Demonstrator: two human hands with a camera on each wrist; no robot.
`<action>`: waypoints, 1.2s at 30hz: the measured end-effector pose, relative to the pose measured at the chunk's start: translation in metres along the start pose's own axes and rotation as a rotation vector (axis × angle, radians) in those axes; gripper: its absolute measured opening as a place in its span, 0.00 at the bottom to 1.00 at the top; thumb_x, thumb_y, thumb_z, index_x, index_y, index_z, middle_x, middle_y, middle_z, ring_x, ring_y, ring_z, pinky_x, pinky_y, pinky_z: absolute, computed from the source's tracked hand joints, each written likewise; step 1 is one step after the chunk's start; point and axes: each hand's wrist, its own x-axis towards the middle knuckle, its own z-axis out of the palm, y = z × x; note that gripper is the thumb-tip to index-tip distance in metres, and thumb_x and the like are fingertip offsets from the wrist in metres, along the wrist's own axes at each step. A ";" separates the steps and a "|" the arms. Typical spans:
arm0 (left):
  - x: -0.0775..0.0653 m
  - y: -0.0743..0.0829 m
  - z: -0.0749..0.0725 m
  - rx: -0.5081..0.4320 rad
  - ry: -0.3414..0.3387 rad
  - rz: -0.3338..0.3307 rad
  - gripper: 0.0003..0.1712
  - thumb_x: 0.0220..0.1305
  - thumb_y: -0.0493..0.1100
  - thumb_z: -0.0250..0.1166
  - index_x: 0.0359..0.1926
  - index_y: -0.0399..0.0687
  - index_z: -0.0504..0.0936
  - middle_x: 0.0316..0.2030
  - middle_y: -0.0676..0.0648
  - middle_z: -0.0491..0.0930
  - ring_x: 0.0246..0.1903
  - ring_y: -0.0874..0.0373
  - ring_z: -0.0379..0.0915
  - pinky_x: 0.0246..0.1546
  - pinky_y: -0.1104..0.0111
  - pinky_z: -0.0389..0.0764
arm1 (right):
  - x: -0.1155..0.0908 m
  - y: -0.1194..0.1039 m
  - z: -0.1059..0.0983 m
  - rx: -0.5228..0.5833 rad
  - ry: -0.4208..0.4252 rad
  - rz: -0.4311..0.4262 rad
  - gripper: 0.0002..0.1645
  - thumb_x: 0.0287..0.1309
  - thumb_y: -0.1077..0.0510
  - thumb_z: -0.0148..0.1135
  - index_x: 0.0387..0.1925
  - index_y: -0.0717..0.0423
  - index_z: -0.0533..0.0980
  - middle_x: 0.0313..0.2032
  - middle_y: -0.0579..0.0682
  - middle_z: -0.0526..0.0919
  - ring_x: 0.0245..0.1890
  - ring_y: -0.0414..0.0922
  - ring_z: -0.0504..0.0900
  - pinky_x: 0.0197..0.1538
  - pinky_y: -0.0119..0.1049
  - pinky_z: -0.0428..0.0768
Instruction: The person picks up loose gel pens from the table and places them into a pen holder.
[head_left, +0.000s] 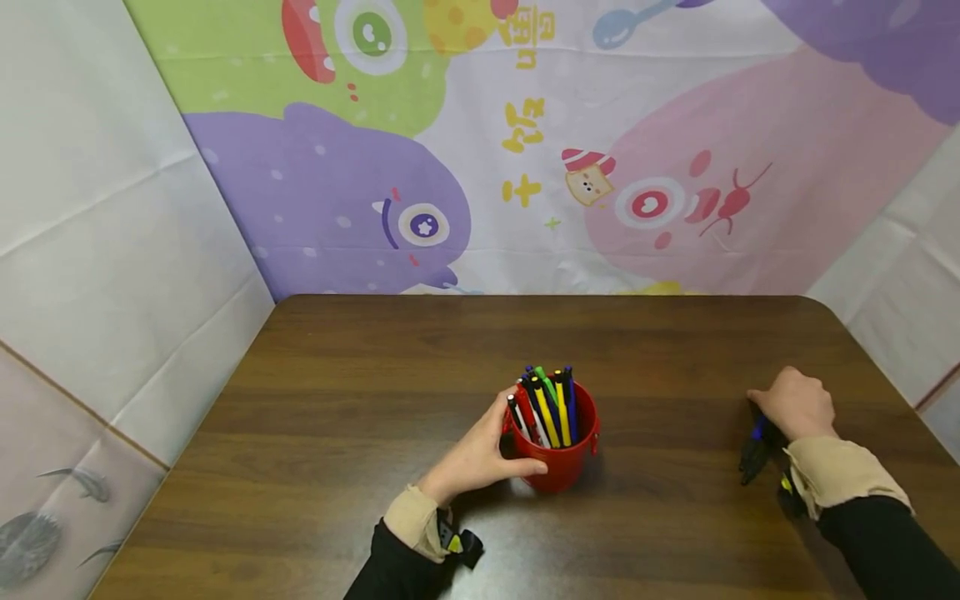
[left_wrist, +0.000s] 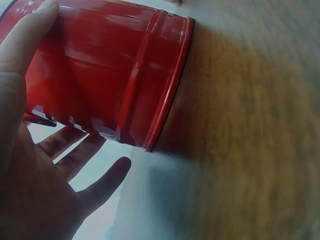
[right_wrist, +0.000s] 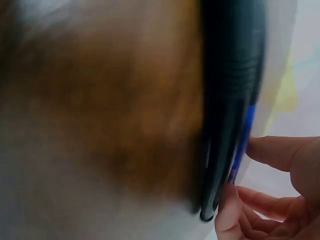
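On the table, a small red bucket (head_left: pixel 561 473) stands upright with several pens (head_left: pixel 553 412) in it, in black, white, red, yellow, green and blue. My left hand (head_left: pixel 476 454) grips the bucket's left side, its thumb across the front. The left wrist view shows that thumb on the glossy red wall, with other fingers spread behind. Over at the right, my right hand (head_left: pixel 798 406) pinches a bundle of dark pens (right_wrist: pixel 227 110) low over the table, thumb on one side and fingers on the other. A blue part shows among them. How many there are is hidden.
The brown wooden table (head_left: pixel 360 375) has rounded far corners. Behind it hangs a cloth (head_left: pixel 517 242) printed with cartoon monsters. White sheets (head_left: pixel 112 217) close off the left and right sides.
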 end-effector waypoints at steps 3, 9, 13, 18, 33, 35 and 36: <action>0.000 0.000 0.000 -0.003 0.001 -0.003 0.53 0.46 0.57 0.69 0.68 0.61 0.47 0.61 0.53 0.60 0.58 0.62 0.60 0.58 0.61 0.65 | 0.001 0.002 0.003 0.003 0.015 -0.016 0.26 0.53 0.50 0.58 0.24 0.75 0.71 0.25 0.72 0.74 0.24 0.63 0.74 0.27 0.53 0.76; 0.001 0.001 -0.001 -0.004 0.000 -0.011 0.53 0.46 0.57 0.69 0.68 0.62 0.47 0.61 0.53 0.60 0.58 0.62 0.60 0.58 0.61 0.65 | 0.002 0.001 0.004 0.023 0.006 -0.047 0.22 0.54 0.53 0.56 0.12 0.62 0.72 0.14 0.55 0.74 0.19 0.52 0.73 0.30 0.53 0.76; 0.002 0.000 0.000 0.009 0.000 -0.017 0.53 0.46 0.58 0.69 0.68 0.61 0.47 0.61 0.53 0.60 0.57 0.62 0.60 0.58 0.61 0.65 | 0.001 0.001 0.004 0.031 0.006 -0.050 0.21 0.53 0.53 0.54 0.09 0.58 0.69 0.14 0.54 0.73 0.19 0.54 0.73 0.30 0.53 0.76; 0.003 0.001 0.001 0.007 0.002 -0.016 0.53 0.46 0.58 0.69 0.68 0.61 0.47 0.61 0.53 0.60 0.57 0.62 0.60 0.58 0.61 0.65 | 0.001 0.001 0.004 0.030 0.025 -0.052 0.21 0.52 0.53 0.53 0.09 0.57 0.65 0.19 0.63 0.73 0.23 0.62 0.74 0.30 0.54 0.75; 0.000 0.000 0.002 -0.007 0.006 -0.040 0.53 0.46 0.58 0.69 0.68 0.63 0.47 0.62 0.54 0.60 0.58 0.62 0.59 0.58 0.59 0.65 | -0.009 -0.024 0.003 0.071 0.190 -0.193 0.19 0.49 0.60 0.50 0.38 0.74 0.69 0.31 0.72 0.75 0.30 0.68 0.73 0.32 0.59 0.72; 0.000 0.000 0.002 -0.001 0.007 -0.036 0.53 0.46 0.58 0.69 0.68 0.63 0.47 0.62 0.54 0.60 0.58 0.62 0.59 0.58 0.59 0.64 | -0.016 -0.036 0.000 0.099 0.253 -0.228 0.23 0.50 0.62 0.50 0.46 0.77 0.65 0.37 0.76 0.73 0.33 0.71 0.72 0.33 0.62 0.71; 0.000 0.000 0.002 -0.001 0.007 -0.032 0.53 0.46 0.58 0.69 0.68 0.63 0.47 0.62 0.54 0.60 0.58 0.62 0.59 0.58 0.59 0.64 | -0.019 -0.042 -0.002 0.108 0.283 -0.248 0.24 0.50 0.63 0.49 0.48 0.77 0.64 0.38 0.76 0.73 0.34 0.70 0.72 0.34 0.62 0.70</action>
